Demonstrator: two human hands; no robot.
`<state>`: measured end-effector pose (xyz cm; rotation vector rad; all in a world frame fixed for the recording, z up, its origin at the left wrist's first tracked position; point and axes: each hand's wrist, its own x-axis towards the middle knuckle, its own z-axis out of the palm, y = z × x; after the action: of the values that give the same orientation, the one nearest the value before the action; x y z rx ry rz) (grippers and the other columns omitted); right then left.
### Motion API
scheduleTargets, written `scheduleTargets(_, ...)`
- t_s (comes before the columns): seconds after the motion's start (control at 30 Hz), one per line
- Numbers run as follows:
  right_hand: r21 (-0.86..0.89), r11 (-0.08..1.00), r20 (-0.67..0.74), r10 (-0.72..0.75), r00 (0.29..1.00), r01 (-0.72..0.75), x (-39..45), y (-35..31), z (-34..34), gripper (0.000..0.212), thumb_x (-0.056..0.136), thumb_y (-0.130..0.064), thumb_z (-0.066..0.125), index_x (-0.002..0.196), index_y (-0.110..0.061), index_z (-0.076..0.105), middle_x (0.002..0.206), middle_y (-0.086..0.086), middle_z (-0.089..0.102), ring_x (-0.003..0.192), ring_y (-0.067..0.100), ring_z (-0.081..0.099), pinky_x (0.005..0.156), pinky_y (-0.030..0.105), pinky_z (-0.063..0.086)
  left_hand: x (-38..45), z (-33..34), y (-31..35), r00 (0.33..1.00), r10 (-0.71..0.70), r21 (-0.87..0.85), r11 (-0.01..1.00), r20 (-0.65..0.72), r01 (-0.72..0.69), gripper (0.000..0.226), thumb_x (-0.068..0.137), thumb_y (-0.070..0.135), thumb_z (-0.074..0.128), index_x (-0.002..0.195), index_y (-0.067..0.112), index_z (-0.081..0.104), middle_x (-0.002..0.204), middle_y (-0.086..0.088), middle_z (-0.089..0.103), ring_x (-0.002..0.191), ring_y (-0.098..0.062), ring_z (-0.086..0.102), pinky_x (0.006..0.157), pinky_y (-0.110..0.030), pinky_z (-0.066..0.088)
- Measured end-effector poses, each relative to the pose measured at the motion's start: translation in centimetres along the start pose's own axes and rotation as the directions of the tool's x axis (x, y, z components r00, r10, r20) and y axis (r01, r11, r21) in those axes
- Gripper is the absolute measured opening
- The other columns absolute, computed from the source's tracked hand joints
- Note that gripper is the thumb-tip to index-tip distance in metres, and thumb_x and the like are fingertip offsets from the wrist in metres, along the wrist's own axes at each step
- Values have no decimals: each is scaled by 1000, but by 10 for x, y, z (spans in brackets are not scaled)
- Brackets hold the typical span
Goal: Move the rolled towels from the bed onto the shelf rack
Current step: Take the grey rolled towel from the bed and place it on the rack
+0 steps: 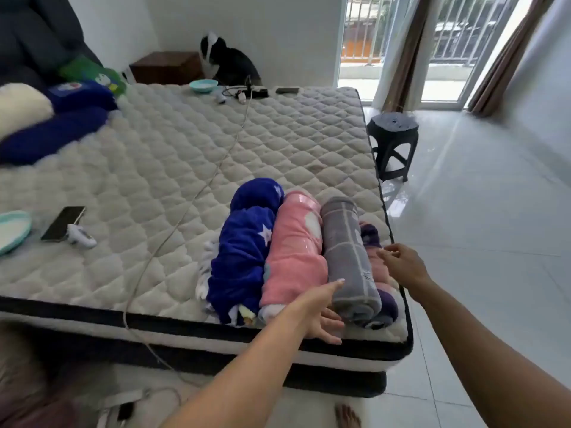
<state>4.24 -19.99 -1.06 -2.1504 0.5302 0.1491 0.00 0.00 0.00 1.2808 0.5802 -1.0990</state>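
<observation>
Several rolled towels lie side by side at the near right corner of the bed (191, 143): a blue star-patterned towel (241, 251), a pink towel (293, 251), a grey checked towel (347, 254), and a purple-and-pink towel (378, 273) partly hidden at the bed's edge. My left hand (318, 313) is open at the near ends of the pink and grey rolls, fingers spread, holding nothing. On the far side of the grey roll, my right hand (401, 264) is open over the purple-and-pink towel. No shelf rack is in view.
A white cable (197, 193) runs across the mattress and down to the floor. A phone (63, 223), a teal bowl (12, 230) and blue pillows (58, 131) lie to the left. A black stool (393, 143) stands on the tiled floor right of the bed.
</observation>
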Motion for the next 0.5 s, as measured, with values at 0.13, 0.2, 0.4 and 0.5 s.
scheduleTargets(0.13, 77, 997, 15, 2, 1000, -3, 67, -9, 1, 39, 90, -37, 57, 117, -9, 58, 116, 12, 65, 100, 26, 60, 86, 39, 49, 22, 15, 7, 997, -74, -153, 986, -23, 70, 96, 81, 63, 59, 153, 16, 15, 151, -22, 34, 128, -35, 49, 100, -61, 43)
scheduleTargets(0.2, 119, 993, 74, -21, 997, 12, 94, -20, 6, 37, 90, -39, 56, 114, -10, 57, 114, 10, 64, 96, 22, 59, 79, 33, 50, 31, 24, 5, 996, -81, -281, 957, -37, 67, 90, 82, 63, 58, 151, 18, 22, 135, -17, 48, 105, -28, 62, 100, -62, 43)
scheduleTargets(0.4, 72, 997, 250, -53, 967, 36, 188, -49, 25, 87, 70, -68, 55, 139, -18, 40, 136, 9, 53, 115, 27, 57, 97, 47, 50, 45, 38, 2, 984, -114, -456, 889, -134, 41, 70, 87, 57, 56, 140, 16, 38, 104, -10, 59, 89, -22, 62, 99, -61, 44)
scheduleTargets(0.5, 17, 998, 296, -67, 953, 64, 195, -63, 34, 68, 80, -60, 54, 130, -14, 49, 121, 6, 58, 103, 24, 58, 87, 39, 51, 51, 41, 0, 981, -110, -496, 868, -160, 16, 71, 85, 57, 59, 141, 18, 41, 127, -13, 58, 97, -24, 62, 90, -58, 49)
